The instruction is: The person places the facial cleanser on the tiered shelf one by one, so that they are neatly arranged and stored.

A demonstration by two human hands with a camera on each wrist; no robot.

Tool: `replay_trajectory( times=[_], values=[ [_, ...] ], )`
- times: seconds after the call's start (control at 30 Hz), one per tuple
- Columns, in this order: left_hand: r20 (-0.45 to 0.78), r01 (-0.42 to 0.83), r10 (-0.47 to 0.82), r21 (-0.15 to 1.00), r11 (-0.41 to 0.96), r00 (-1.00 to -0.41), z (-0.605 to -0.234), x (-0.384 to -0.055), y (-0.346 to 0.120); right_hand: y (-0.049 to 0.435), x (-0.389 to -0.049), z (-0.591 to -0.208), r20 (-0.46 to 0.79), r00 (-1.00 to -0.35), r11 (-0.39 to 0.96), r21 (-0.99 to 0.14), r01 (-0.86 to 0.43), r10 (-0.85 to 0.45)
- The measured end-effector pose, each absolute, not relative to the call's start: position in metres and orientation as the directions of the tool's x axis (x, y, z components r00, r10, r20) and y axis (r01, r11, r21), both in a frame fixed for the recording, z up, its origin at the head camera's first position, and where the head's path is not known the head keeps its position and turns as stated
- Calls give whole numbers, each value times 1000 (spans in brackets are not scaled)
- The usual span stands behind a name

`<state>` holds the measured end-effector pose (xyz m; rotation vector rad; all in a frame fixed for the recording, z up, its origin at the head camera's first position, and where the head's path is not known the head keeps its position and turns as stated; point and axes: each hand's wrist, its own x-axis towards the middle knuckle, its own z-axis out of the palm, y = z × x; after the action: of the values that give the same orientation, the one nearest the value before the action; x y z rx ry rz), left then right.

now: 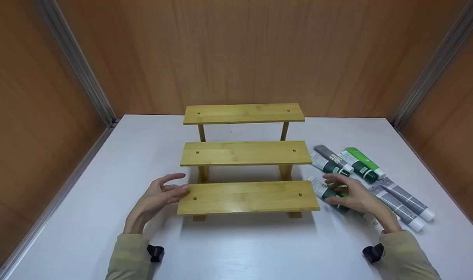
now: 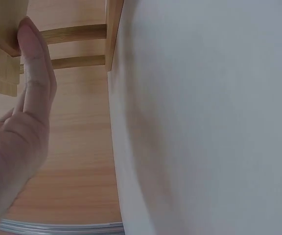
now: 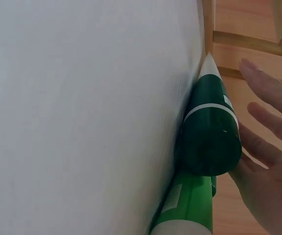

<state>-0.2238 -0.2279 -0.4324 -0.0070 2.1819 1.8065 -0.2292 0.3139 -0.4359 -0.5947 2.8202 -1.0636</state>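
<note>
A three-tier bamboo stand (image 1: 246,197) stands on the white table. My left hand (image 1: 152,204) touches the left end of its lowest board, fingers fairly straight; in the left wrist view the fingertips (image 2: 31,41) lie against the board's corner. To the right of the stand, my right hand (image 1: 356,198) hovers with parted fingers over a white tube with a dark green cap (image 1: 318,187), partly hidden below it. The right wrist view has that hand beside a dark green capped tube (image 3: 210,142), a gap between thumb and fingers. A bright green tube (image 3: 190,198) lies nearer that camera.
Several more tubes lie right of the stand: a grey one (image 1: 331,155), a bright green one (image 1: 362,159), and grey ones with white caps (image 1: 407,196). Wooden panels (image 1: 244,50) wall the table at the back and sides.
</note>
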Motion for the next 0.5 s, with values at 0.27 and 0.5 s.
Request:
replay_trajectory(
  times=[0.27, 0.5],
  values=[
    [-253, -211, 238, 959, 186, -938, -429, -225, -231, 312, -235, -438, 38, -932, 745, -589, -313, -361],
    [-273, -223, 282, 955, 195, -920, -426, -229, -233, 308, -240, -435, 4, -927, 775, -548, -315, -375]
  ],
)
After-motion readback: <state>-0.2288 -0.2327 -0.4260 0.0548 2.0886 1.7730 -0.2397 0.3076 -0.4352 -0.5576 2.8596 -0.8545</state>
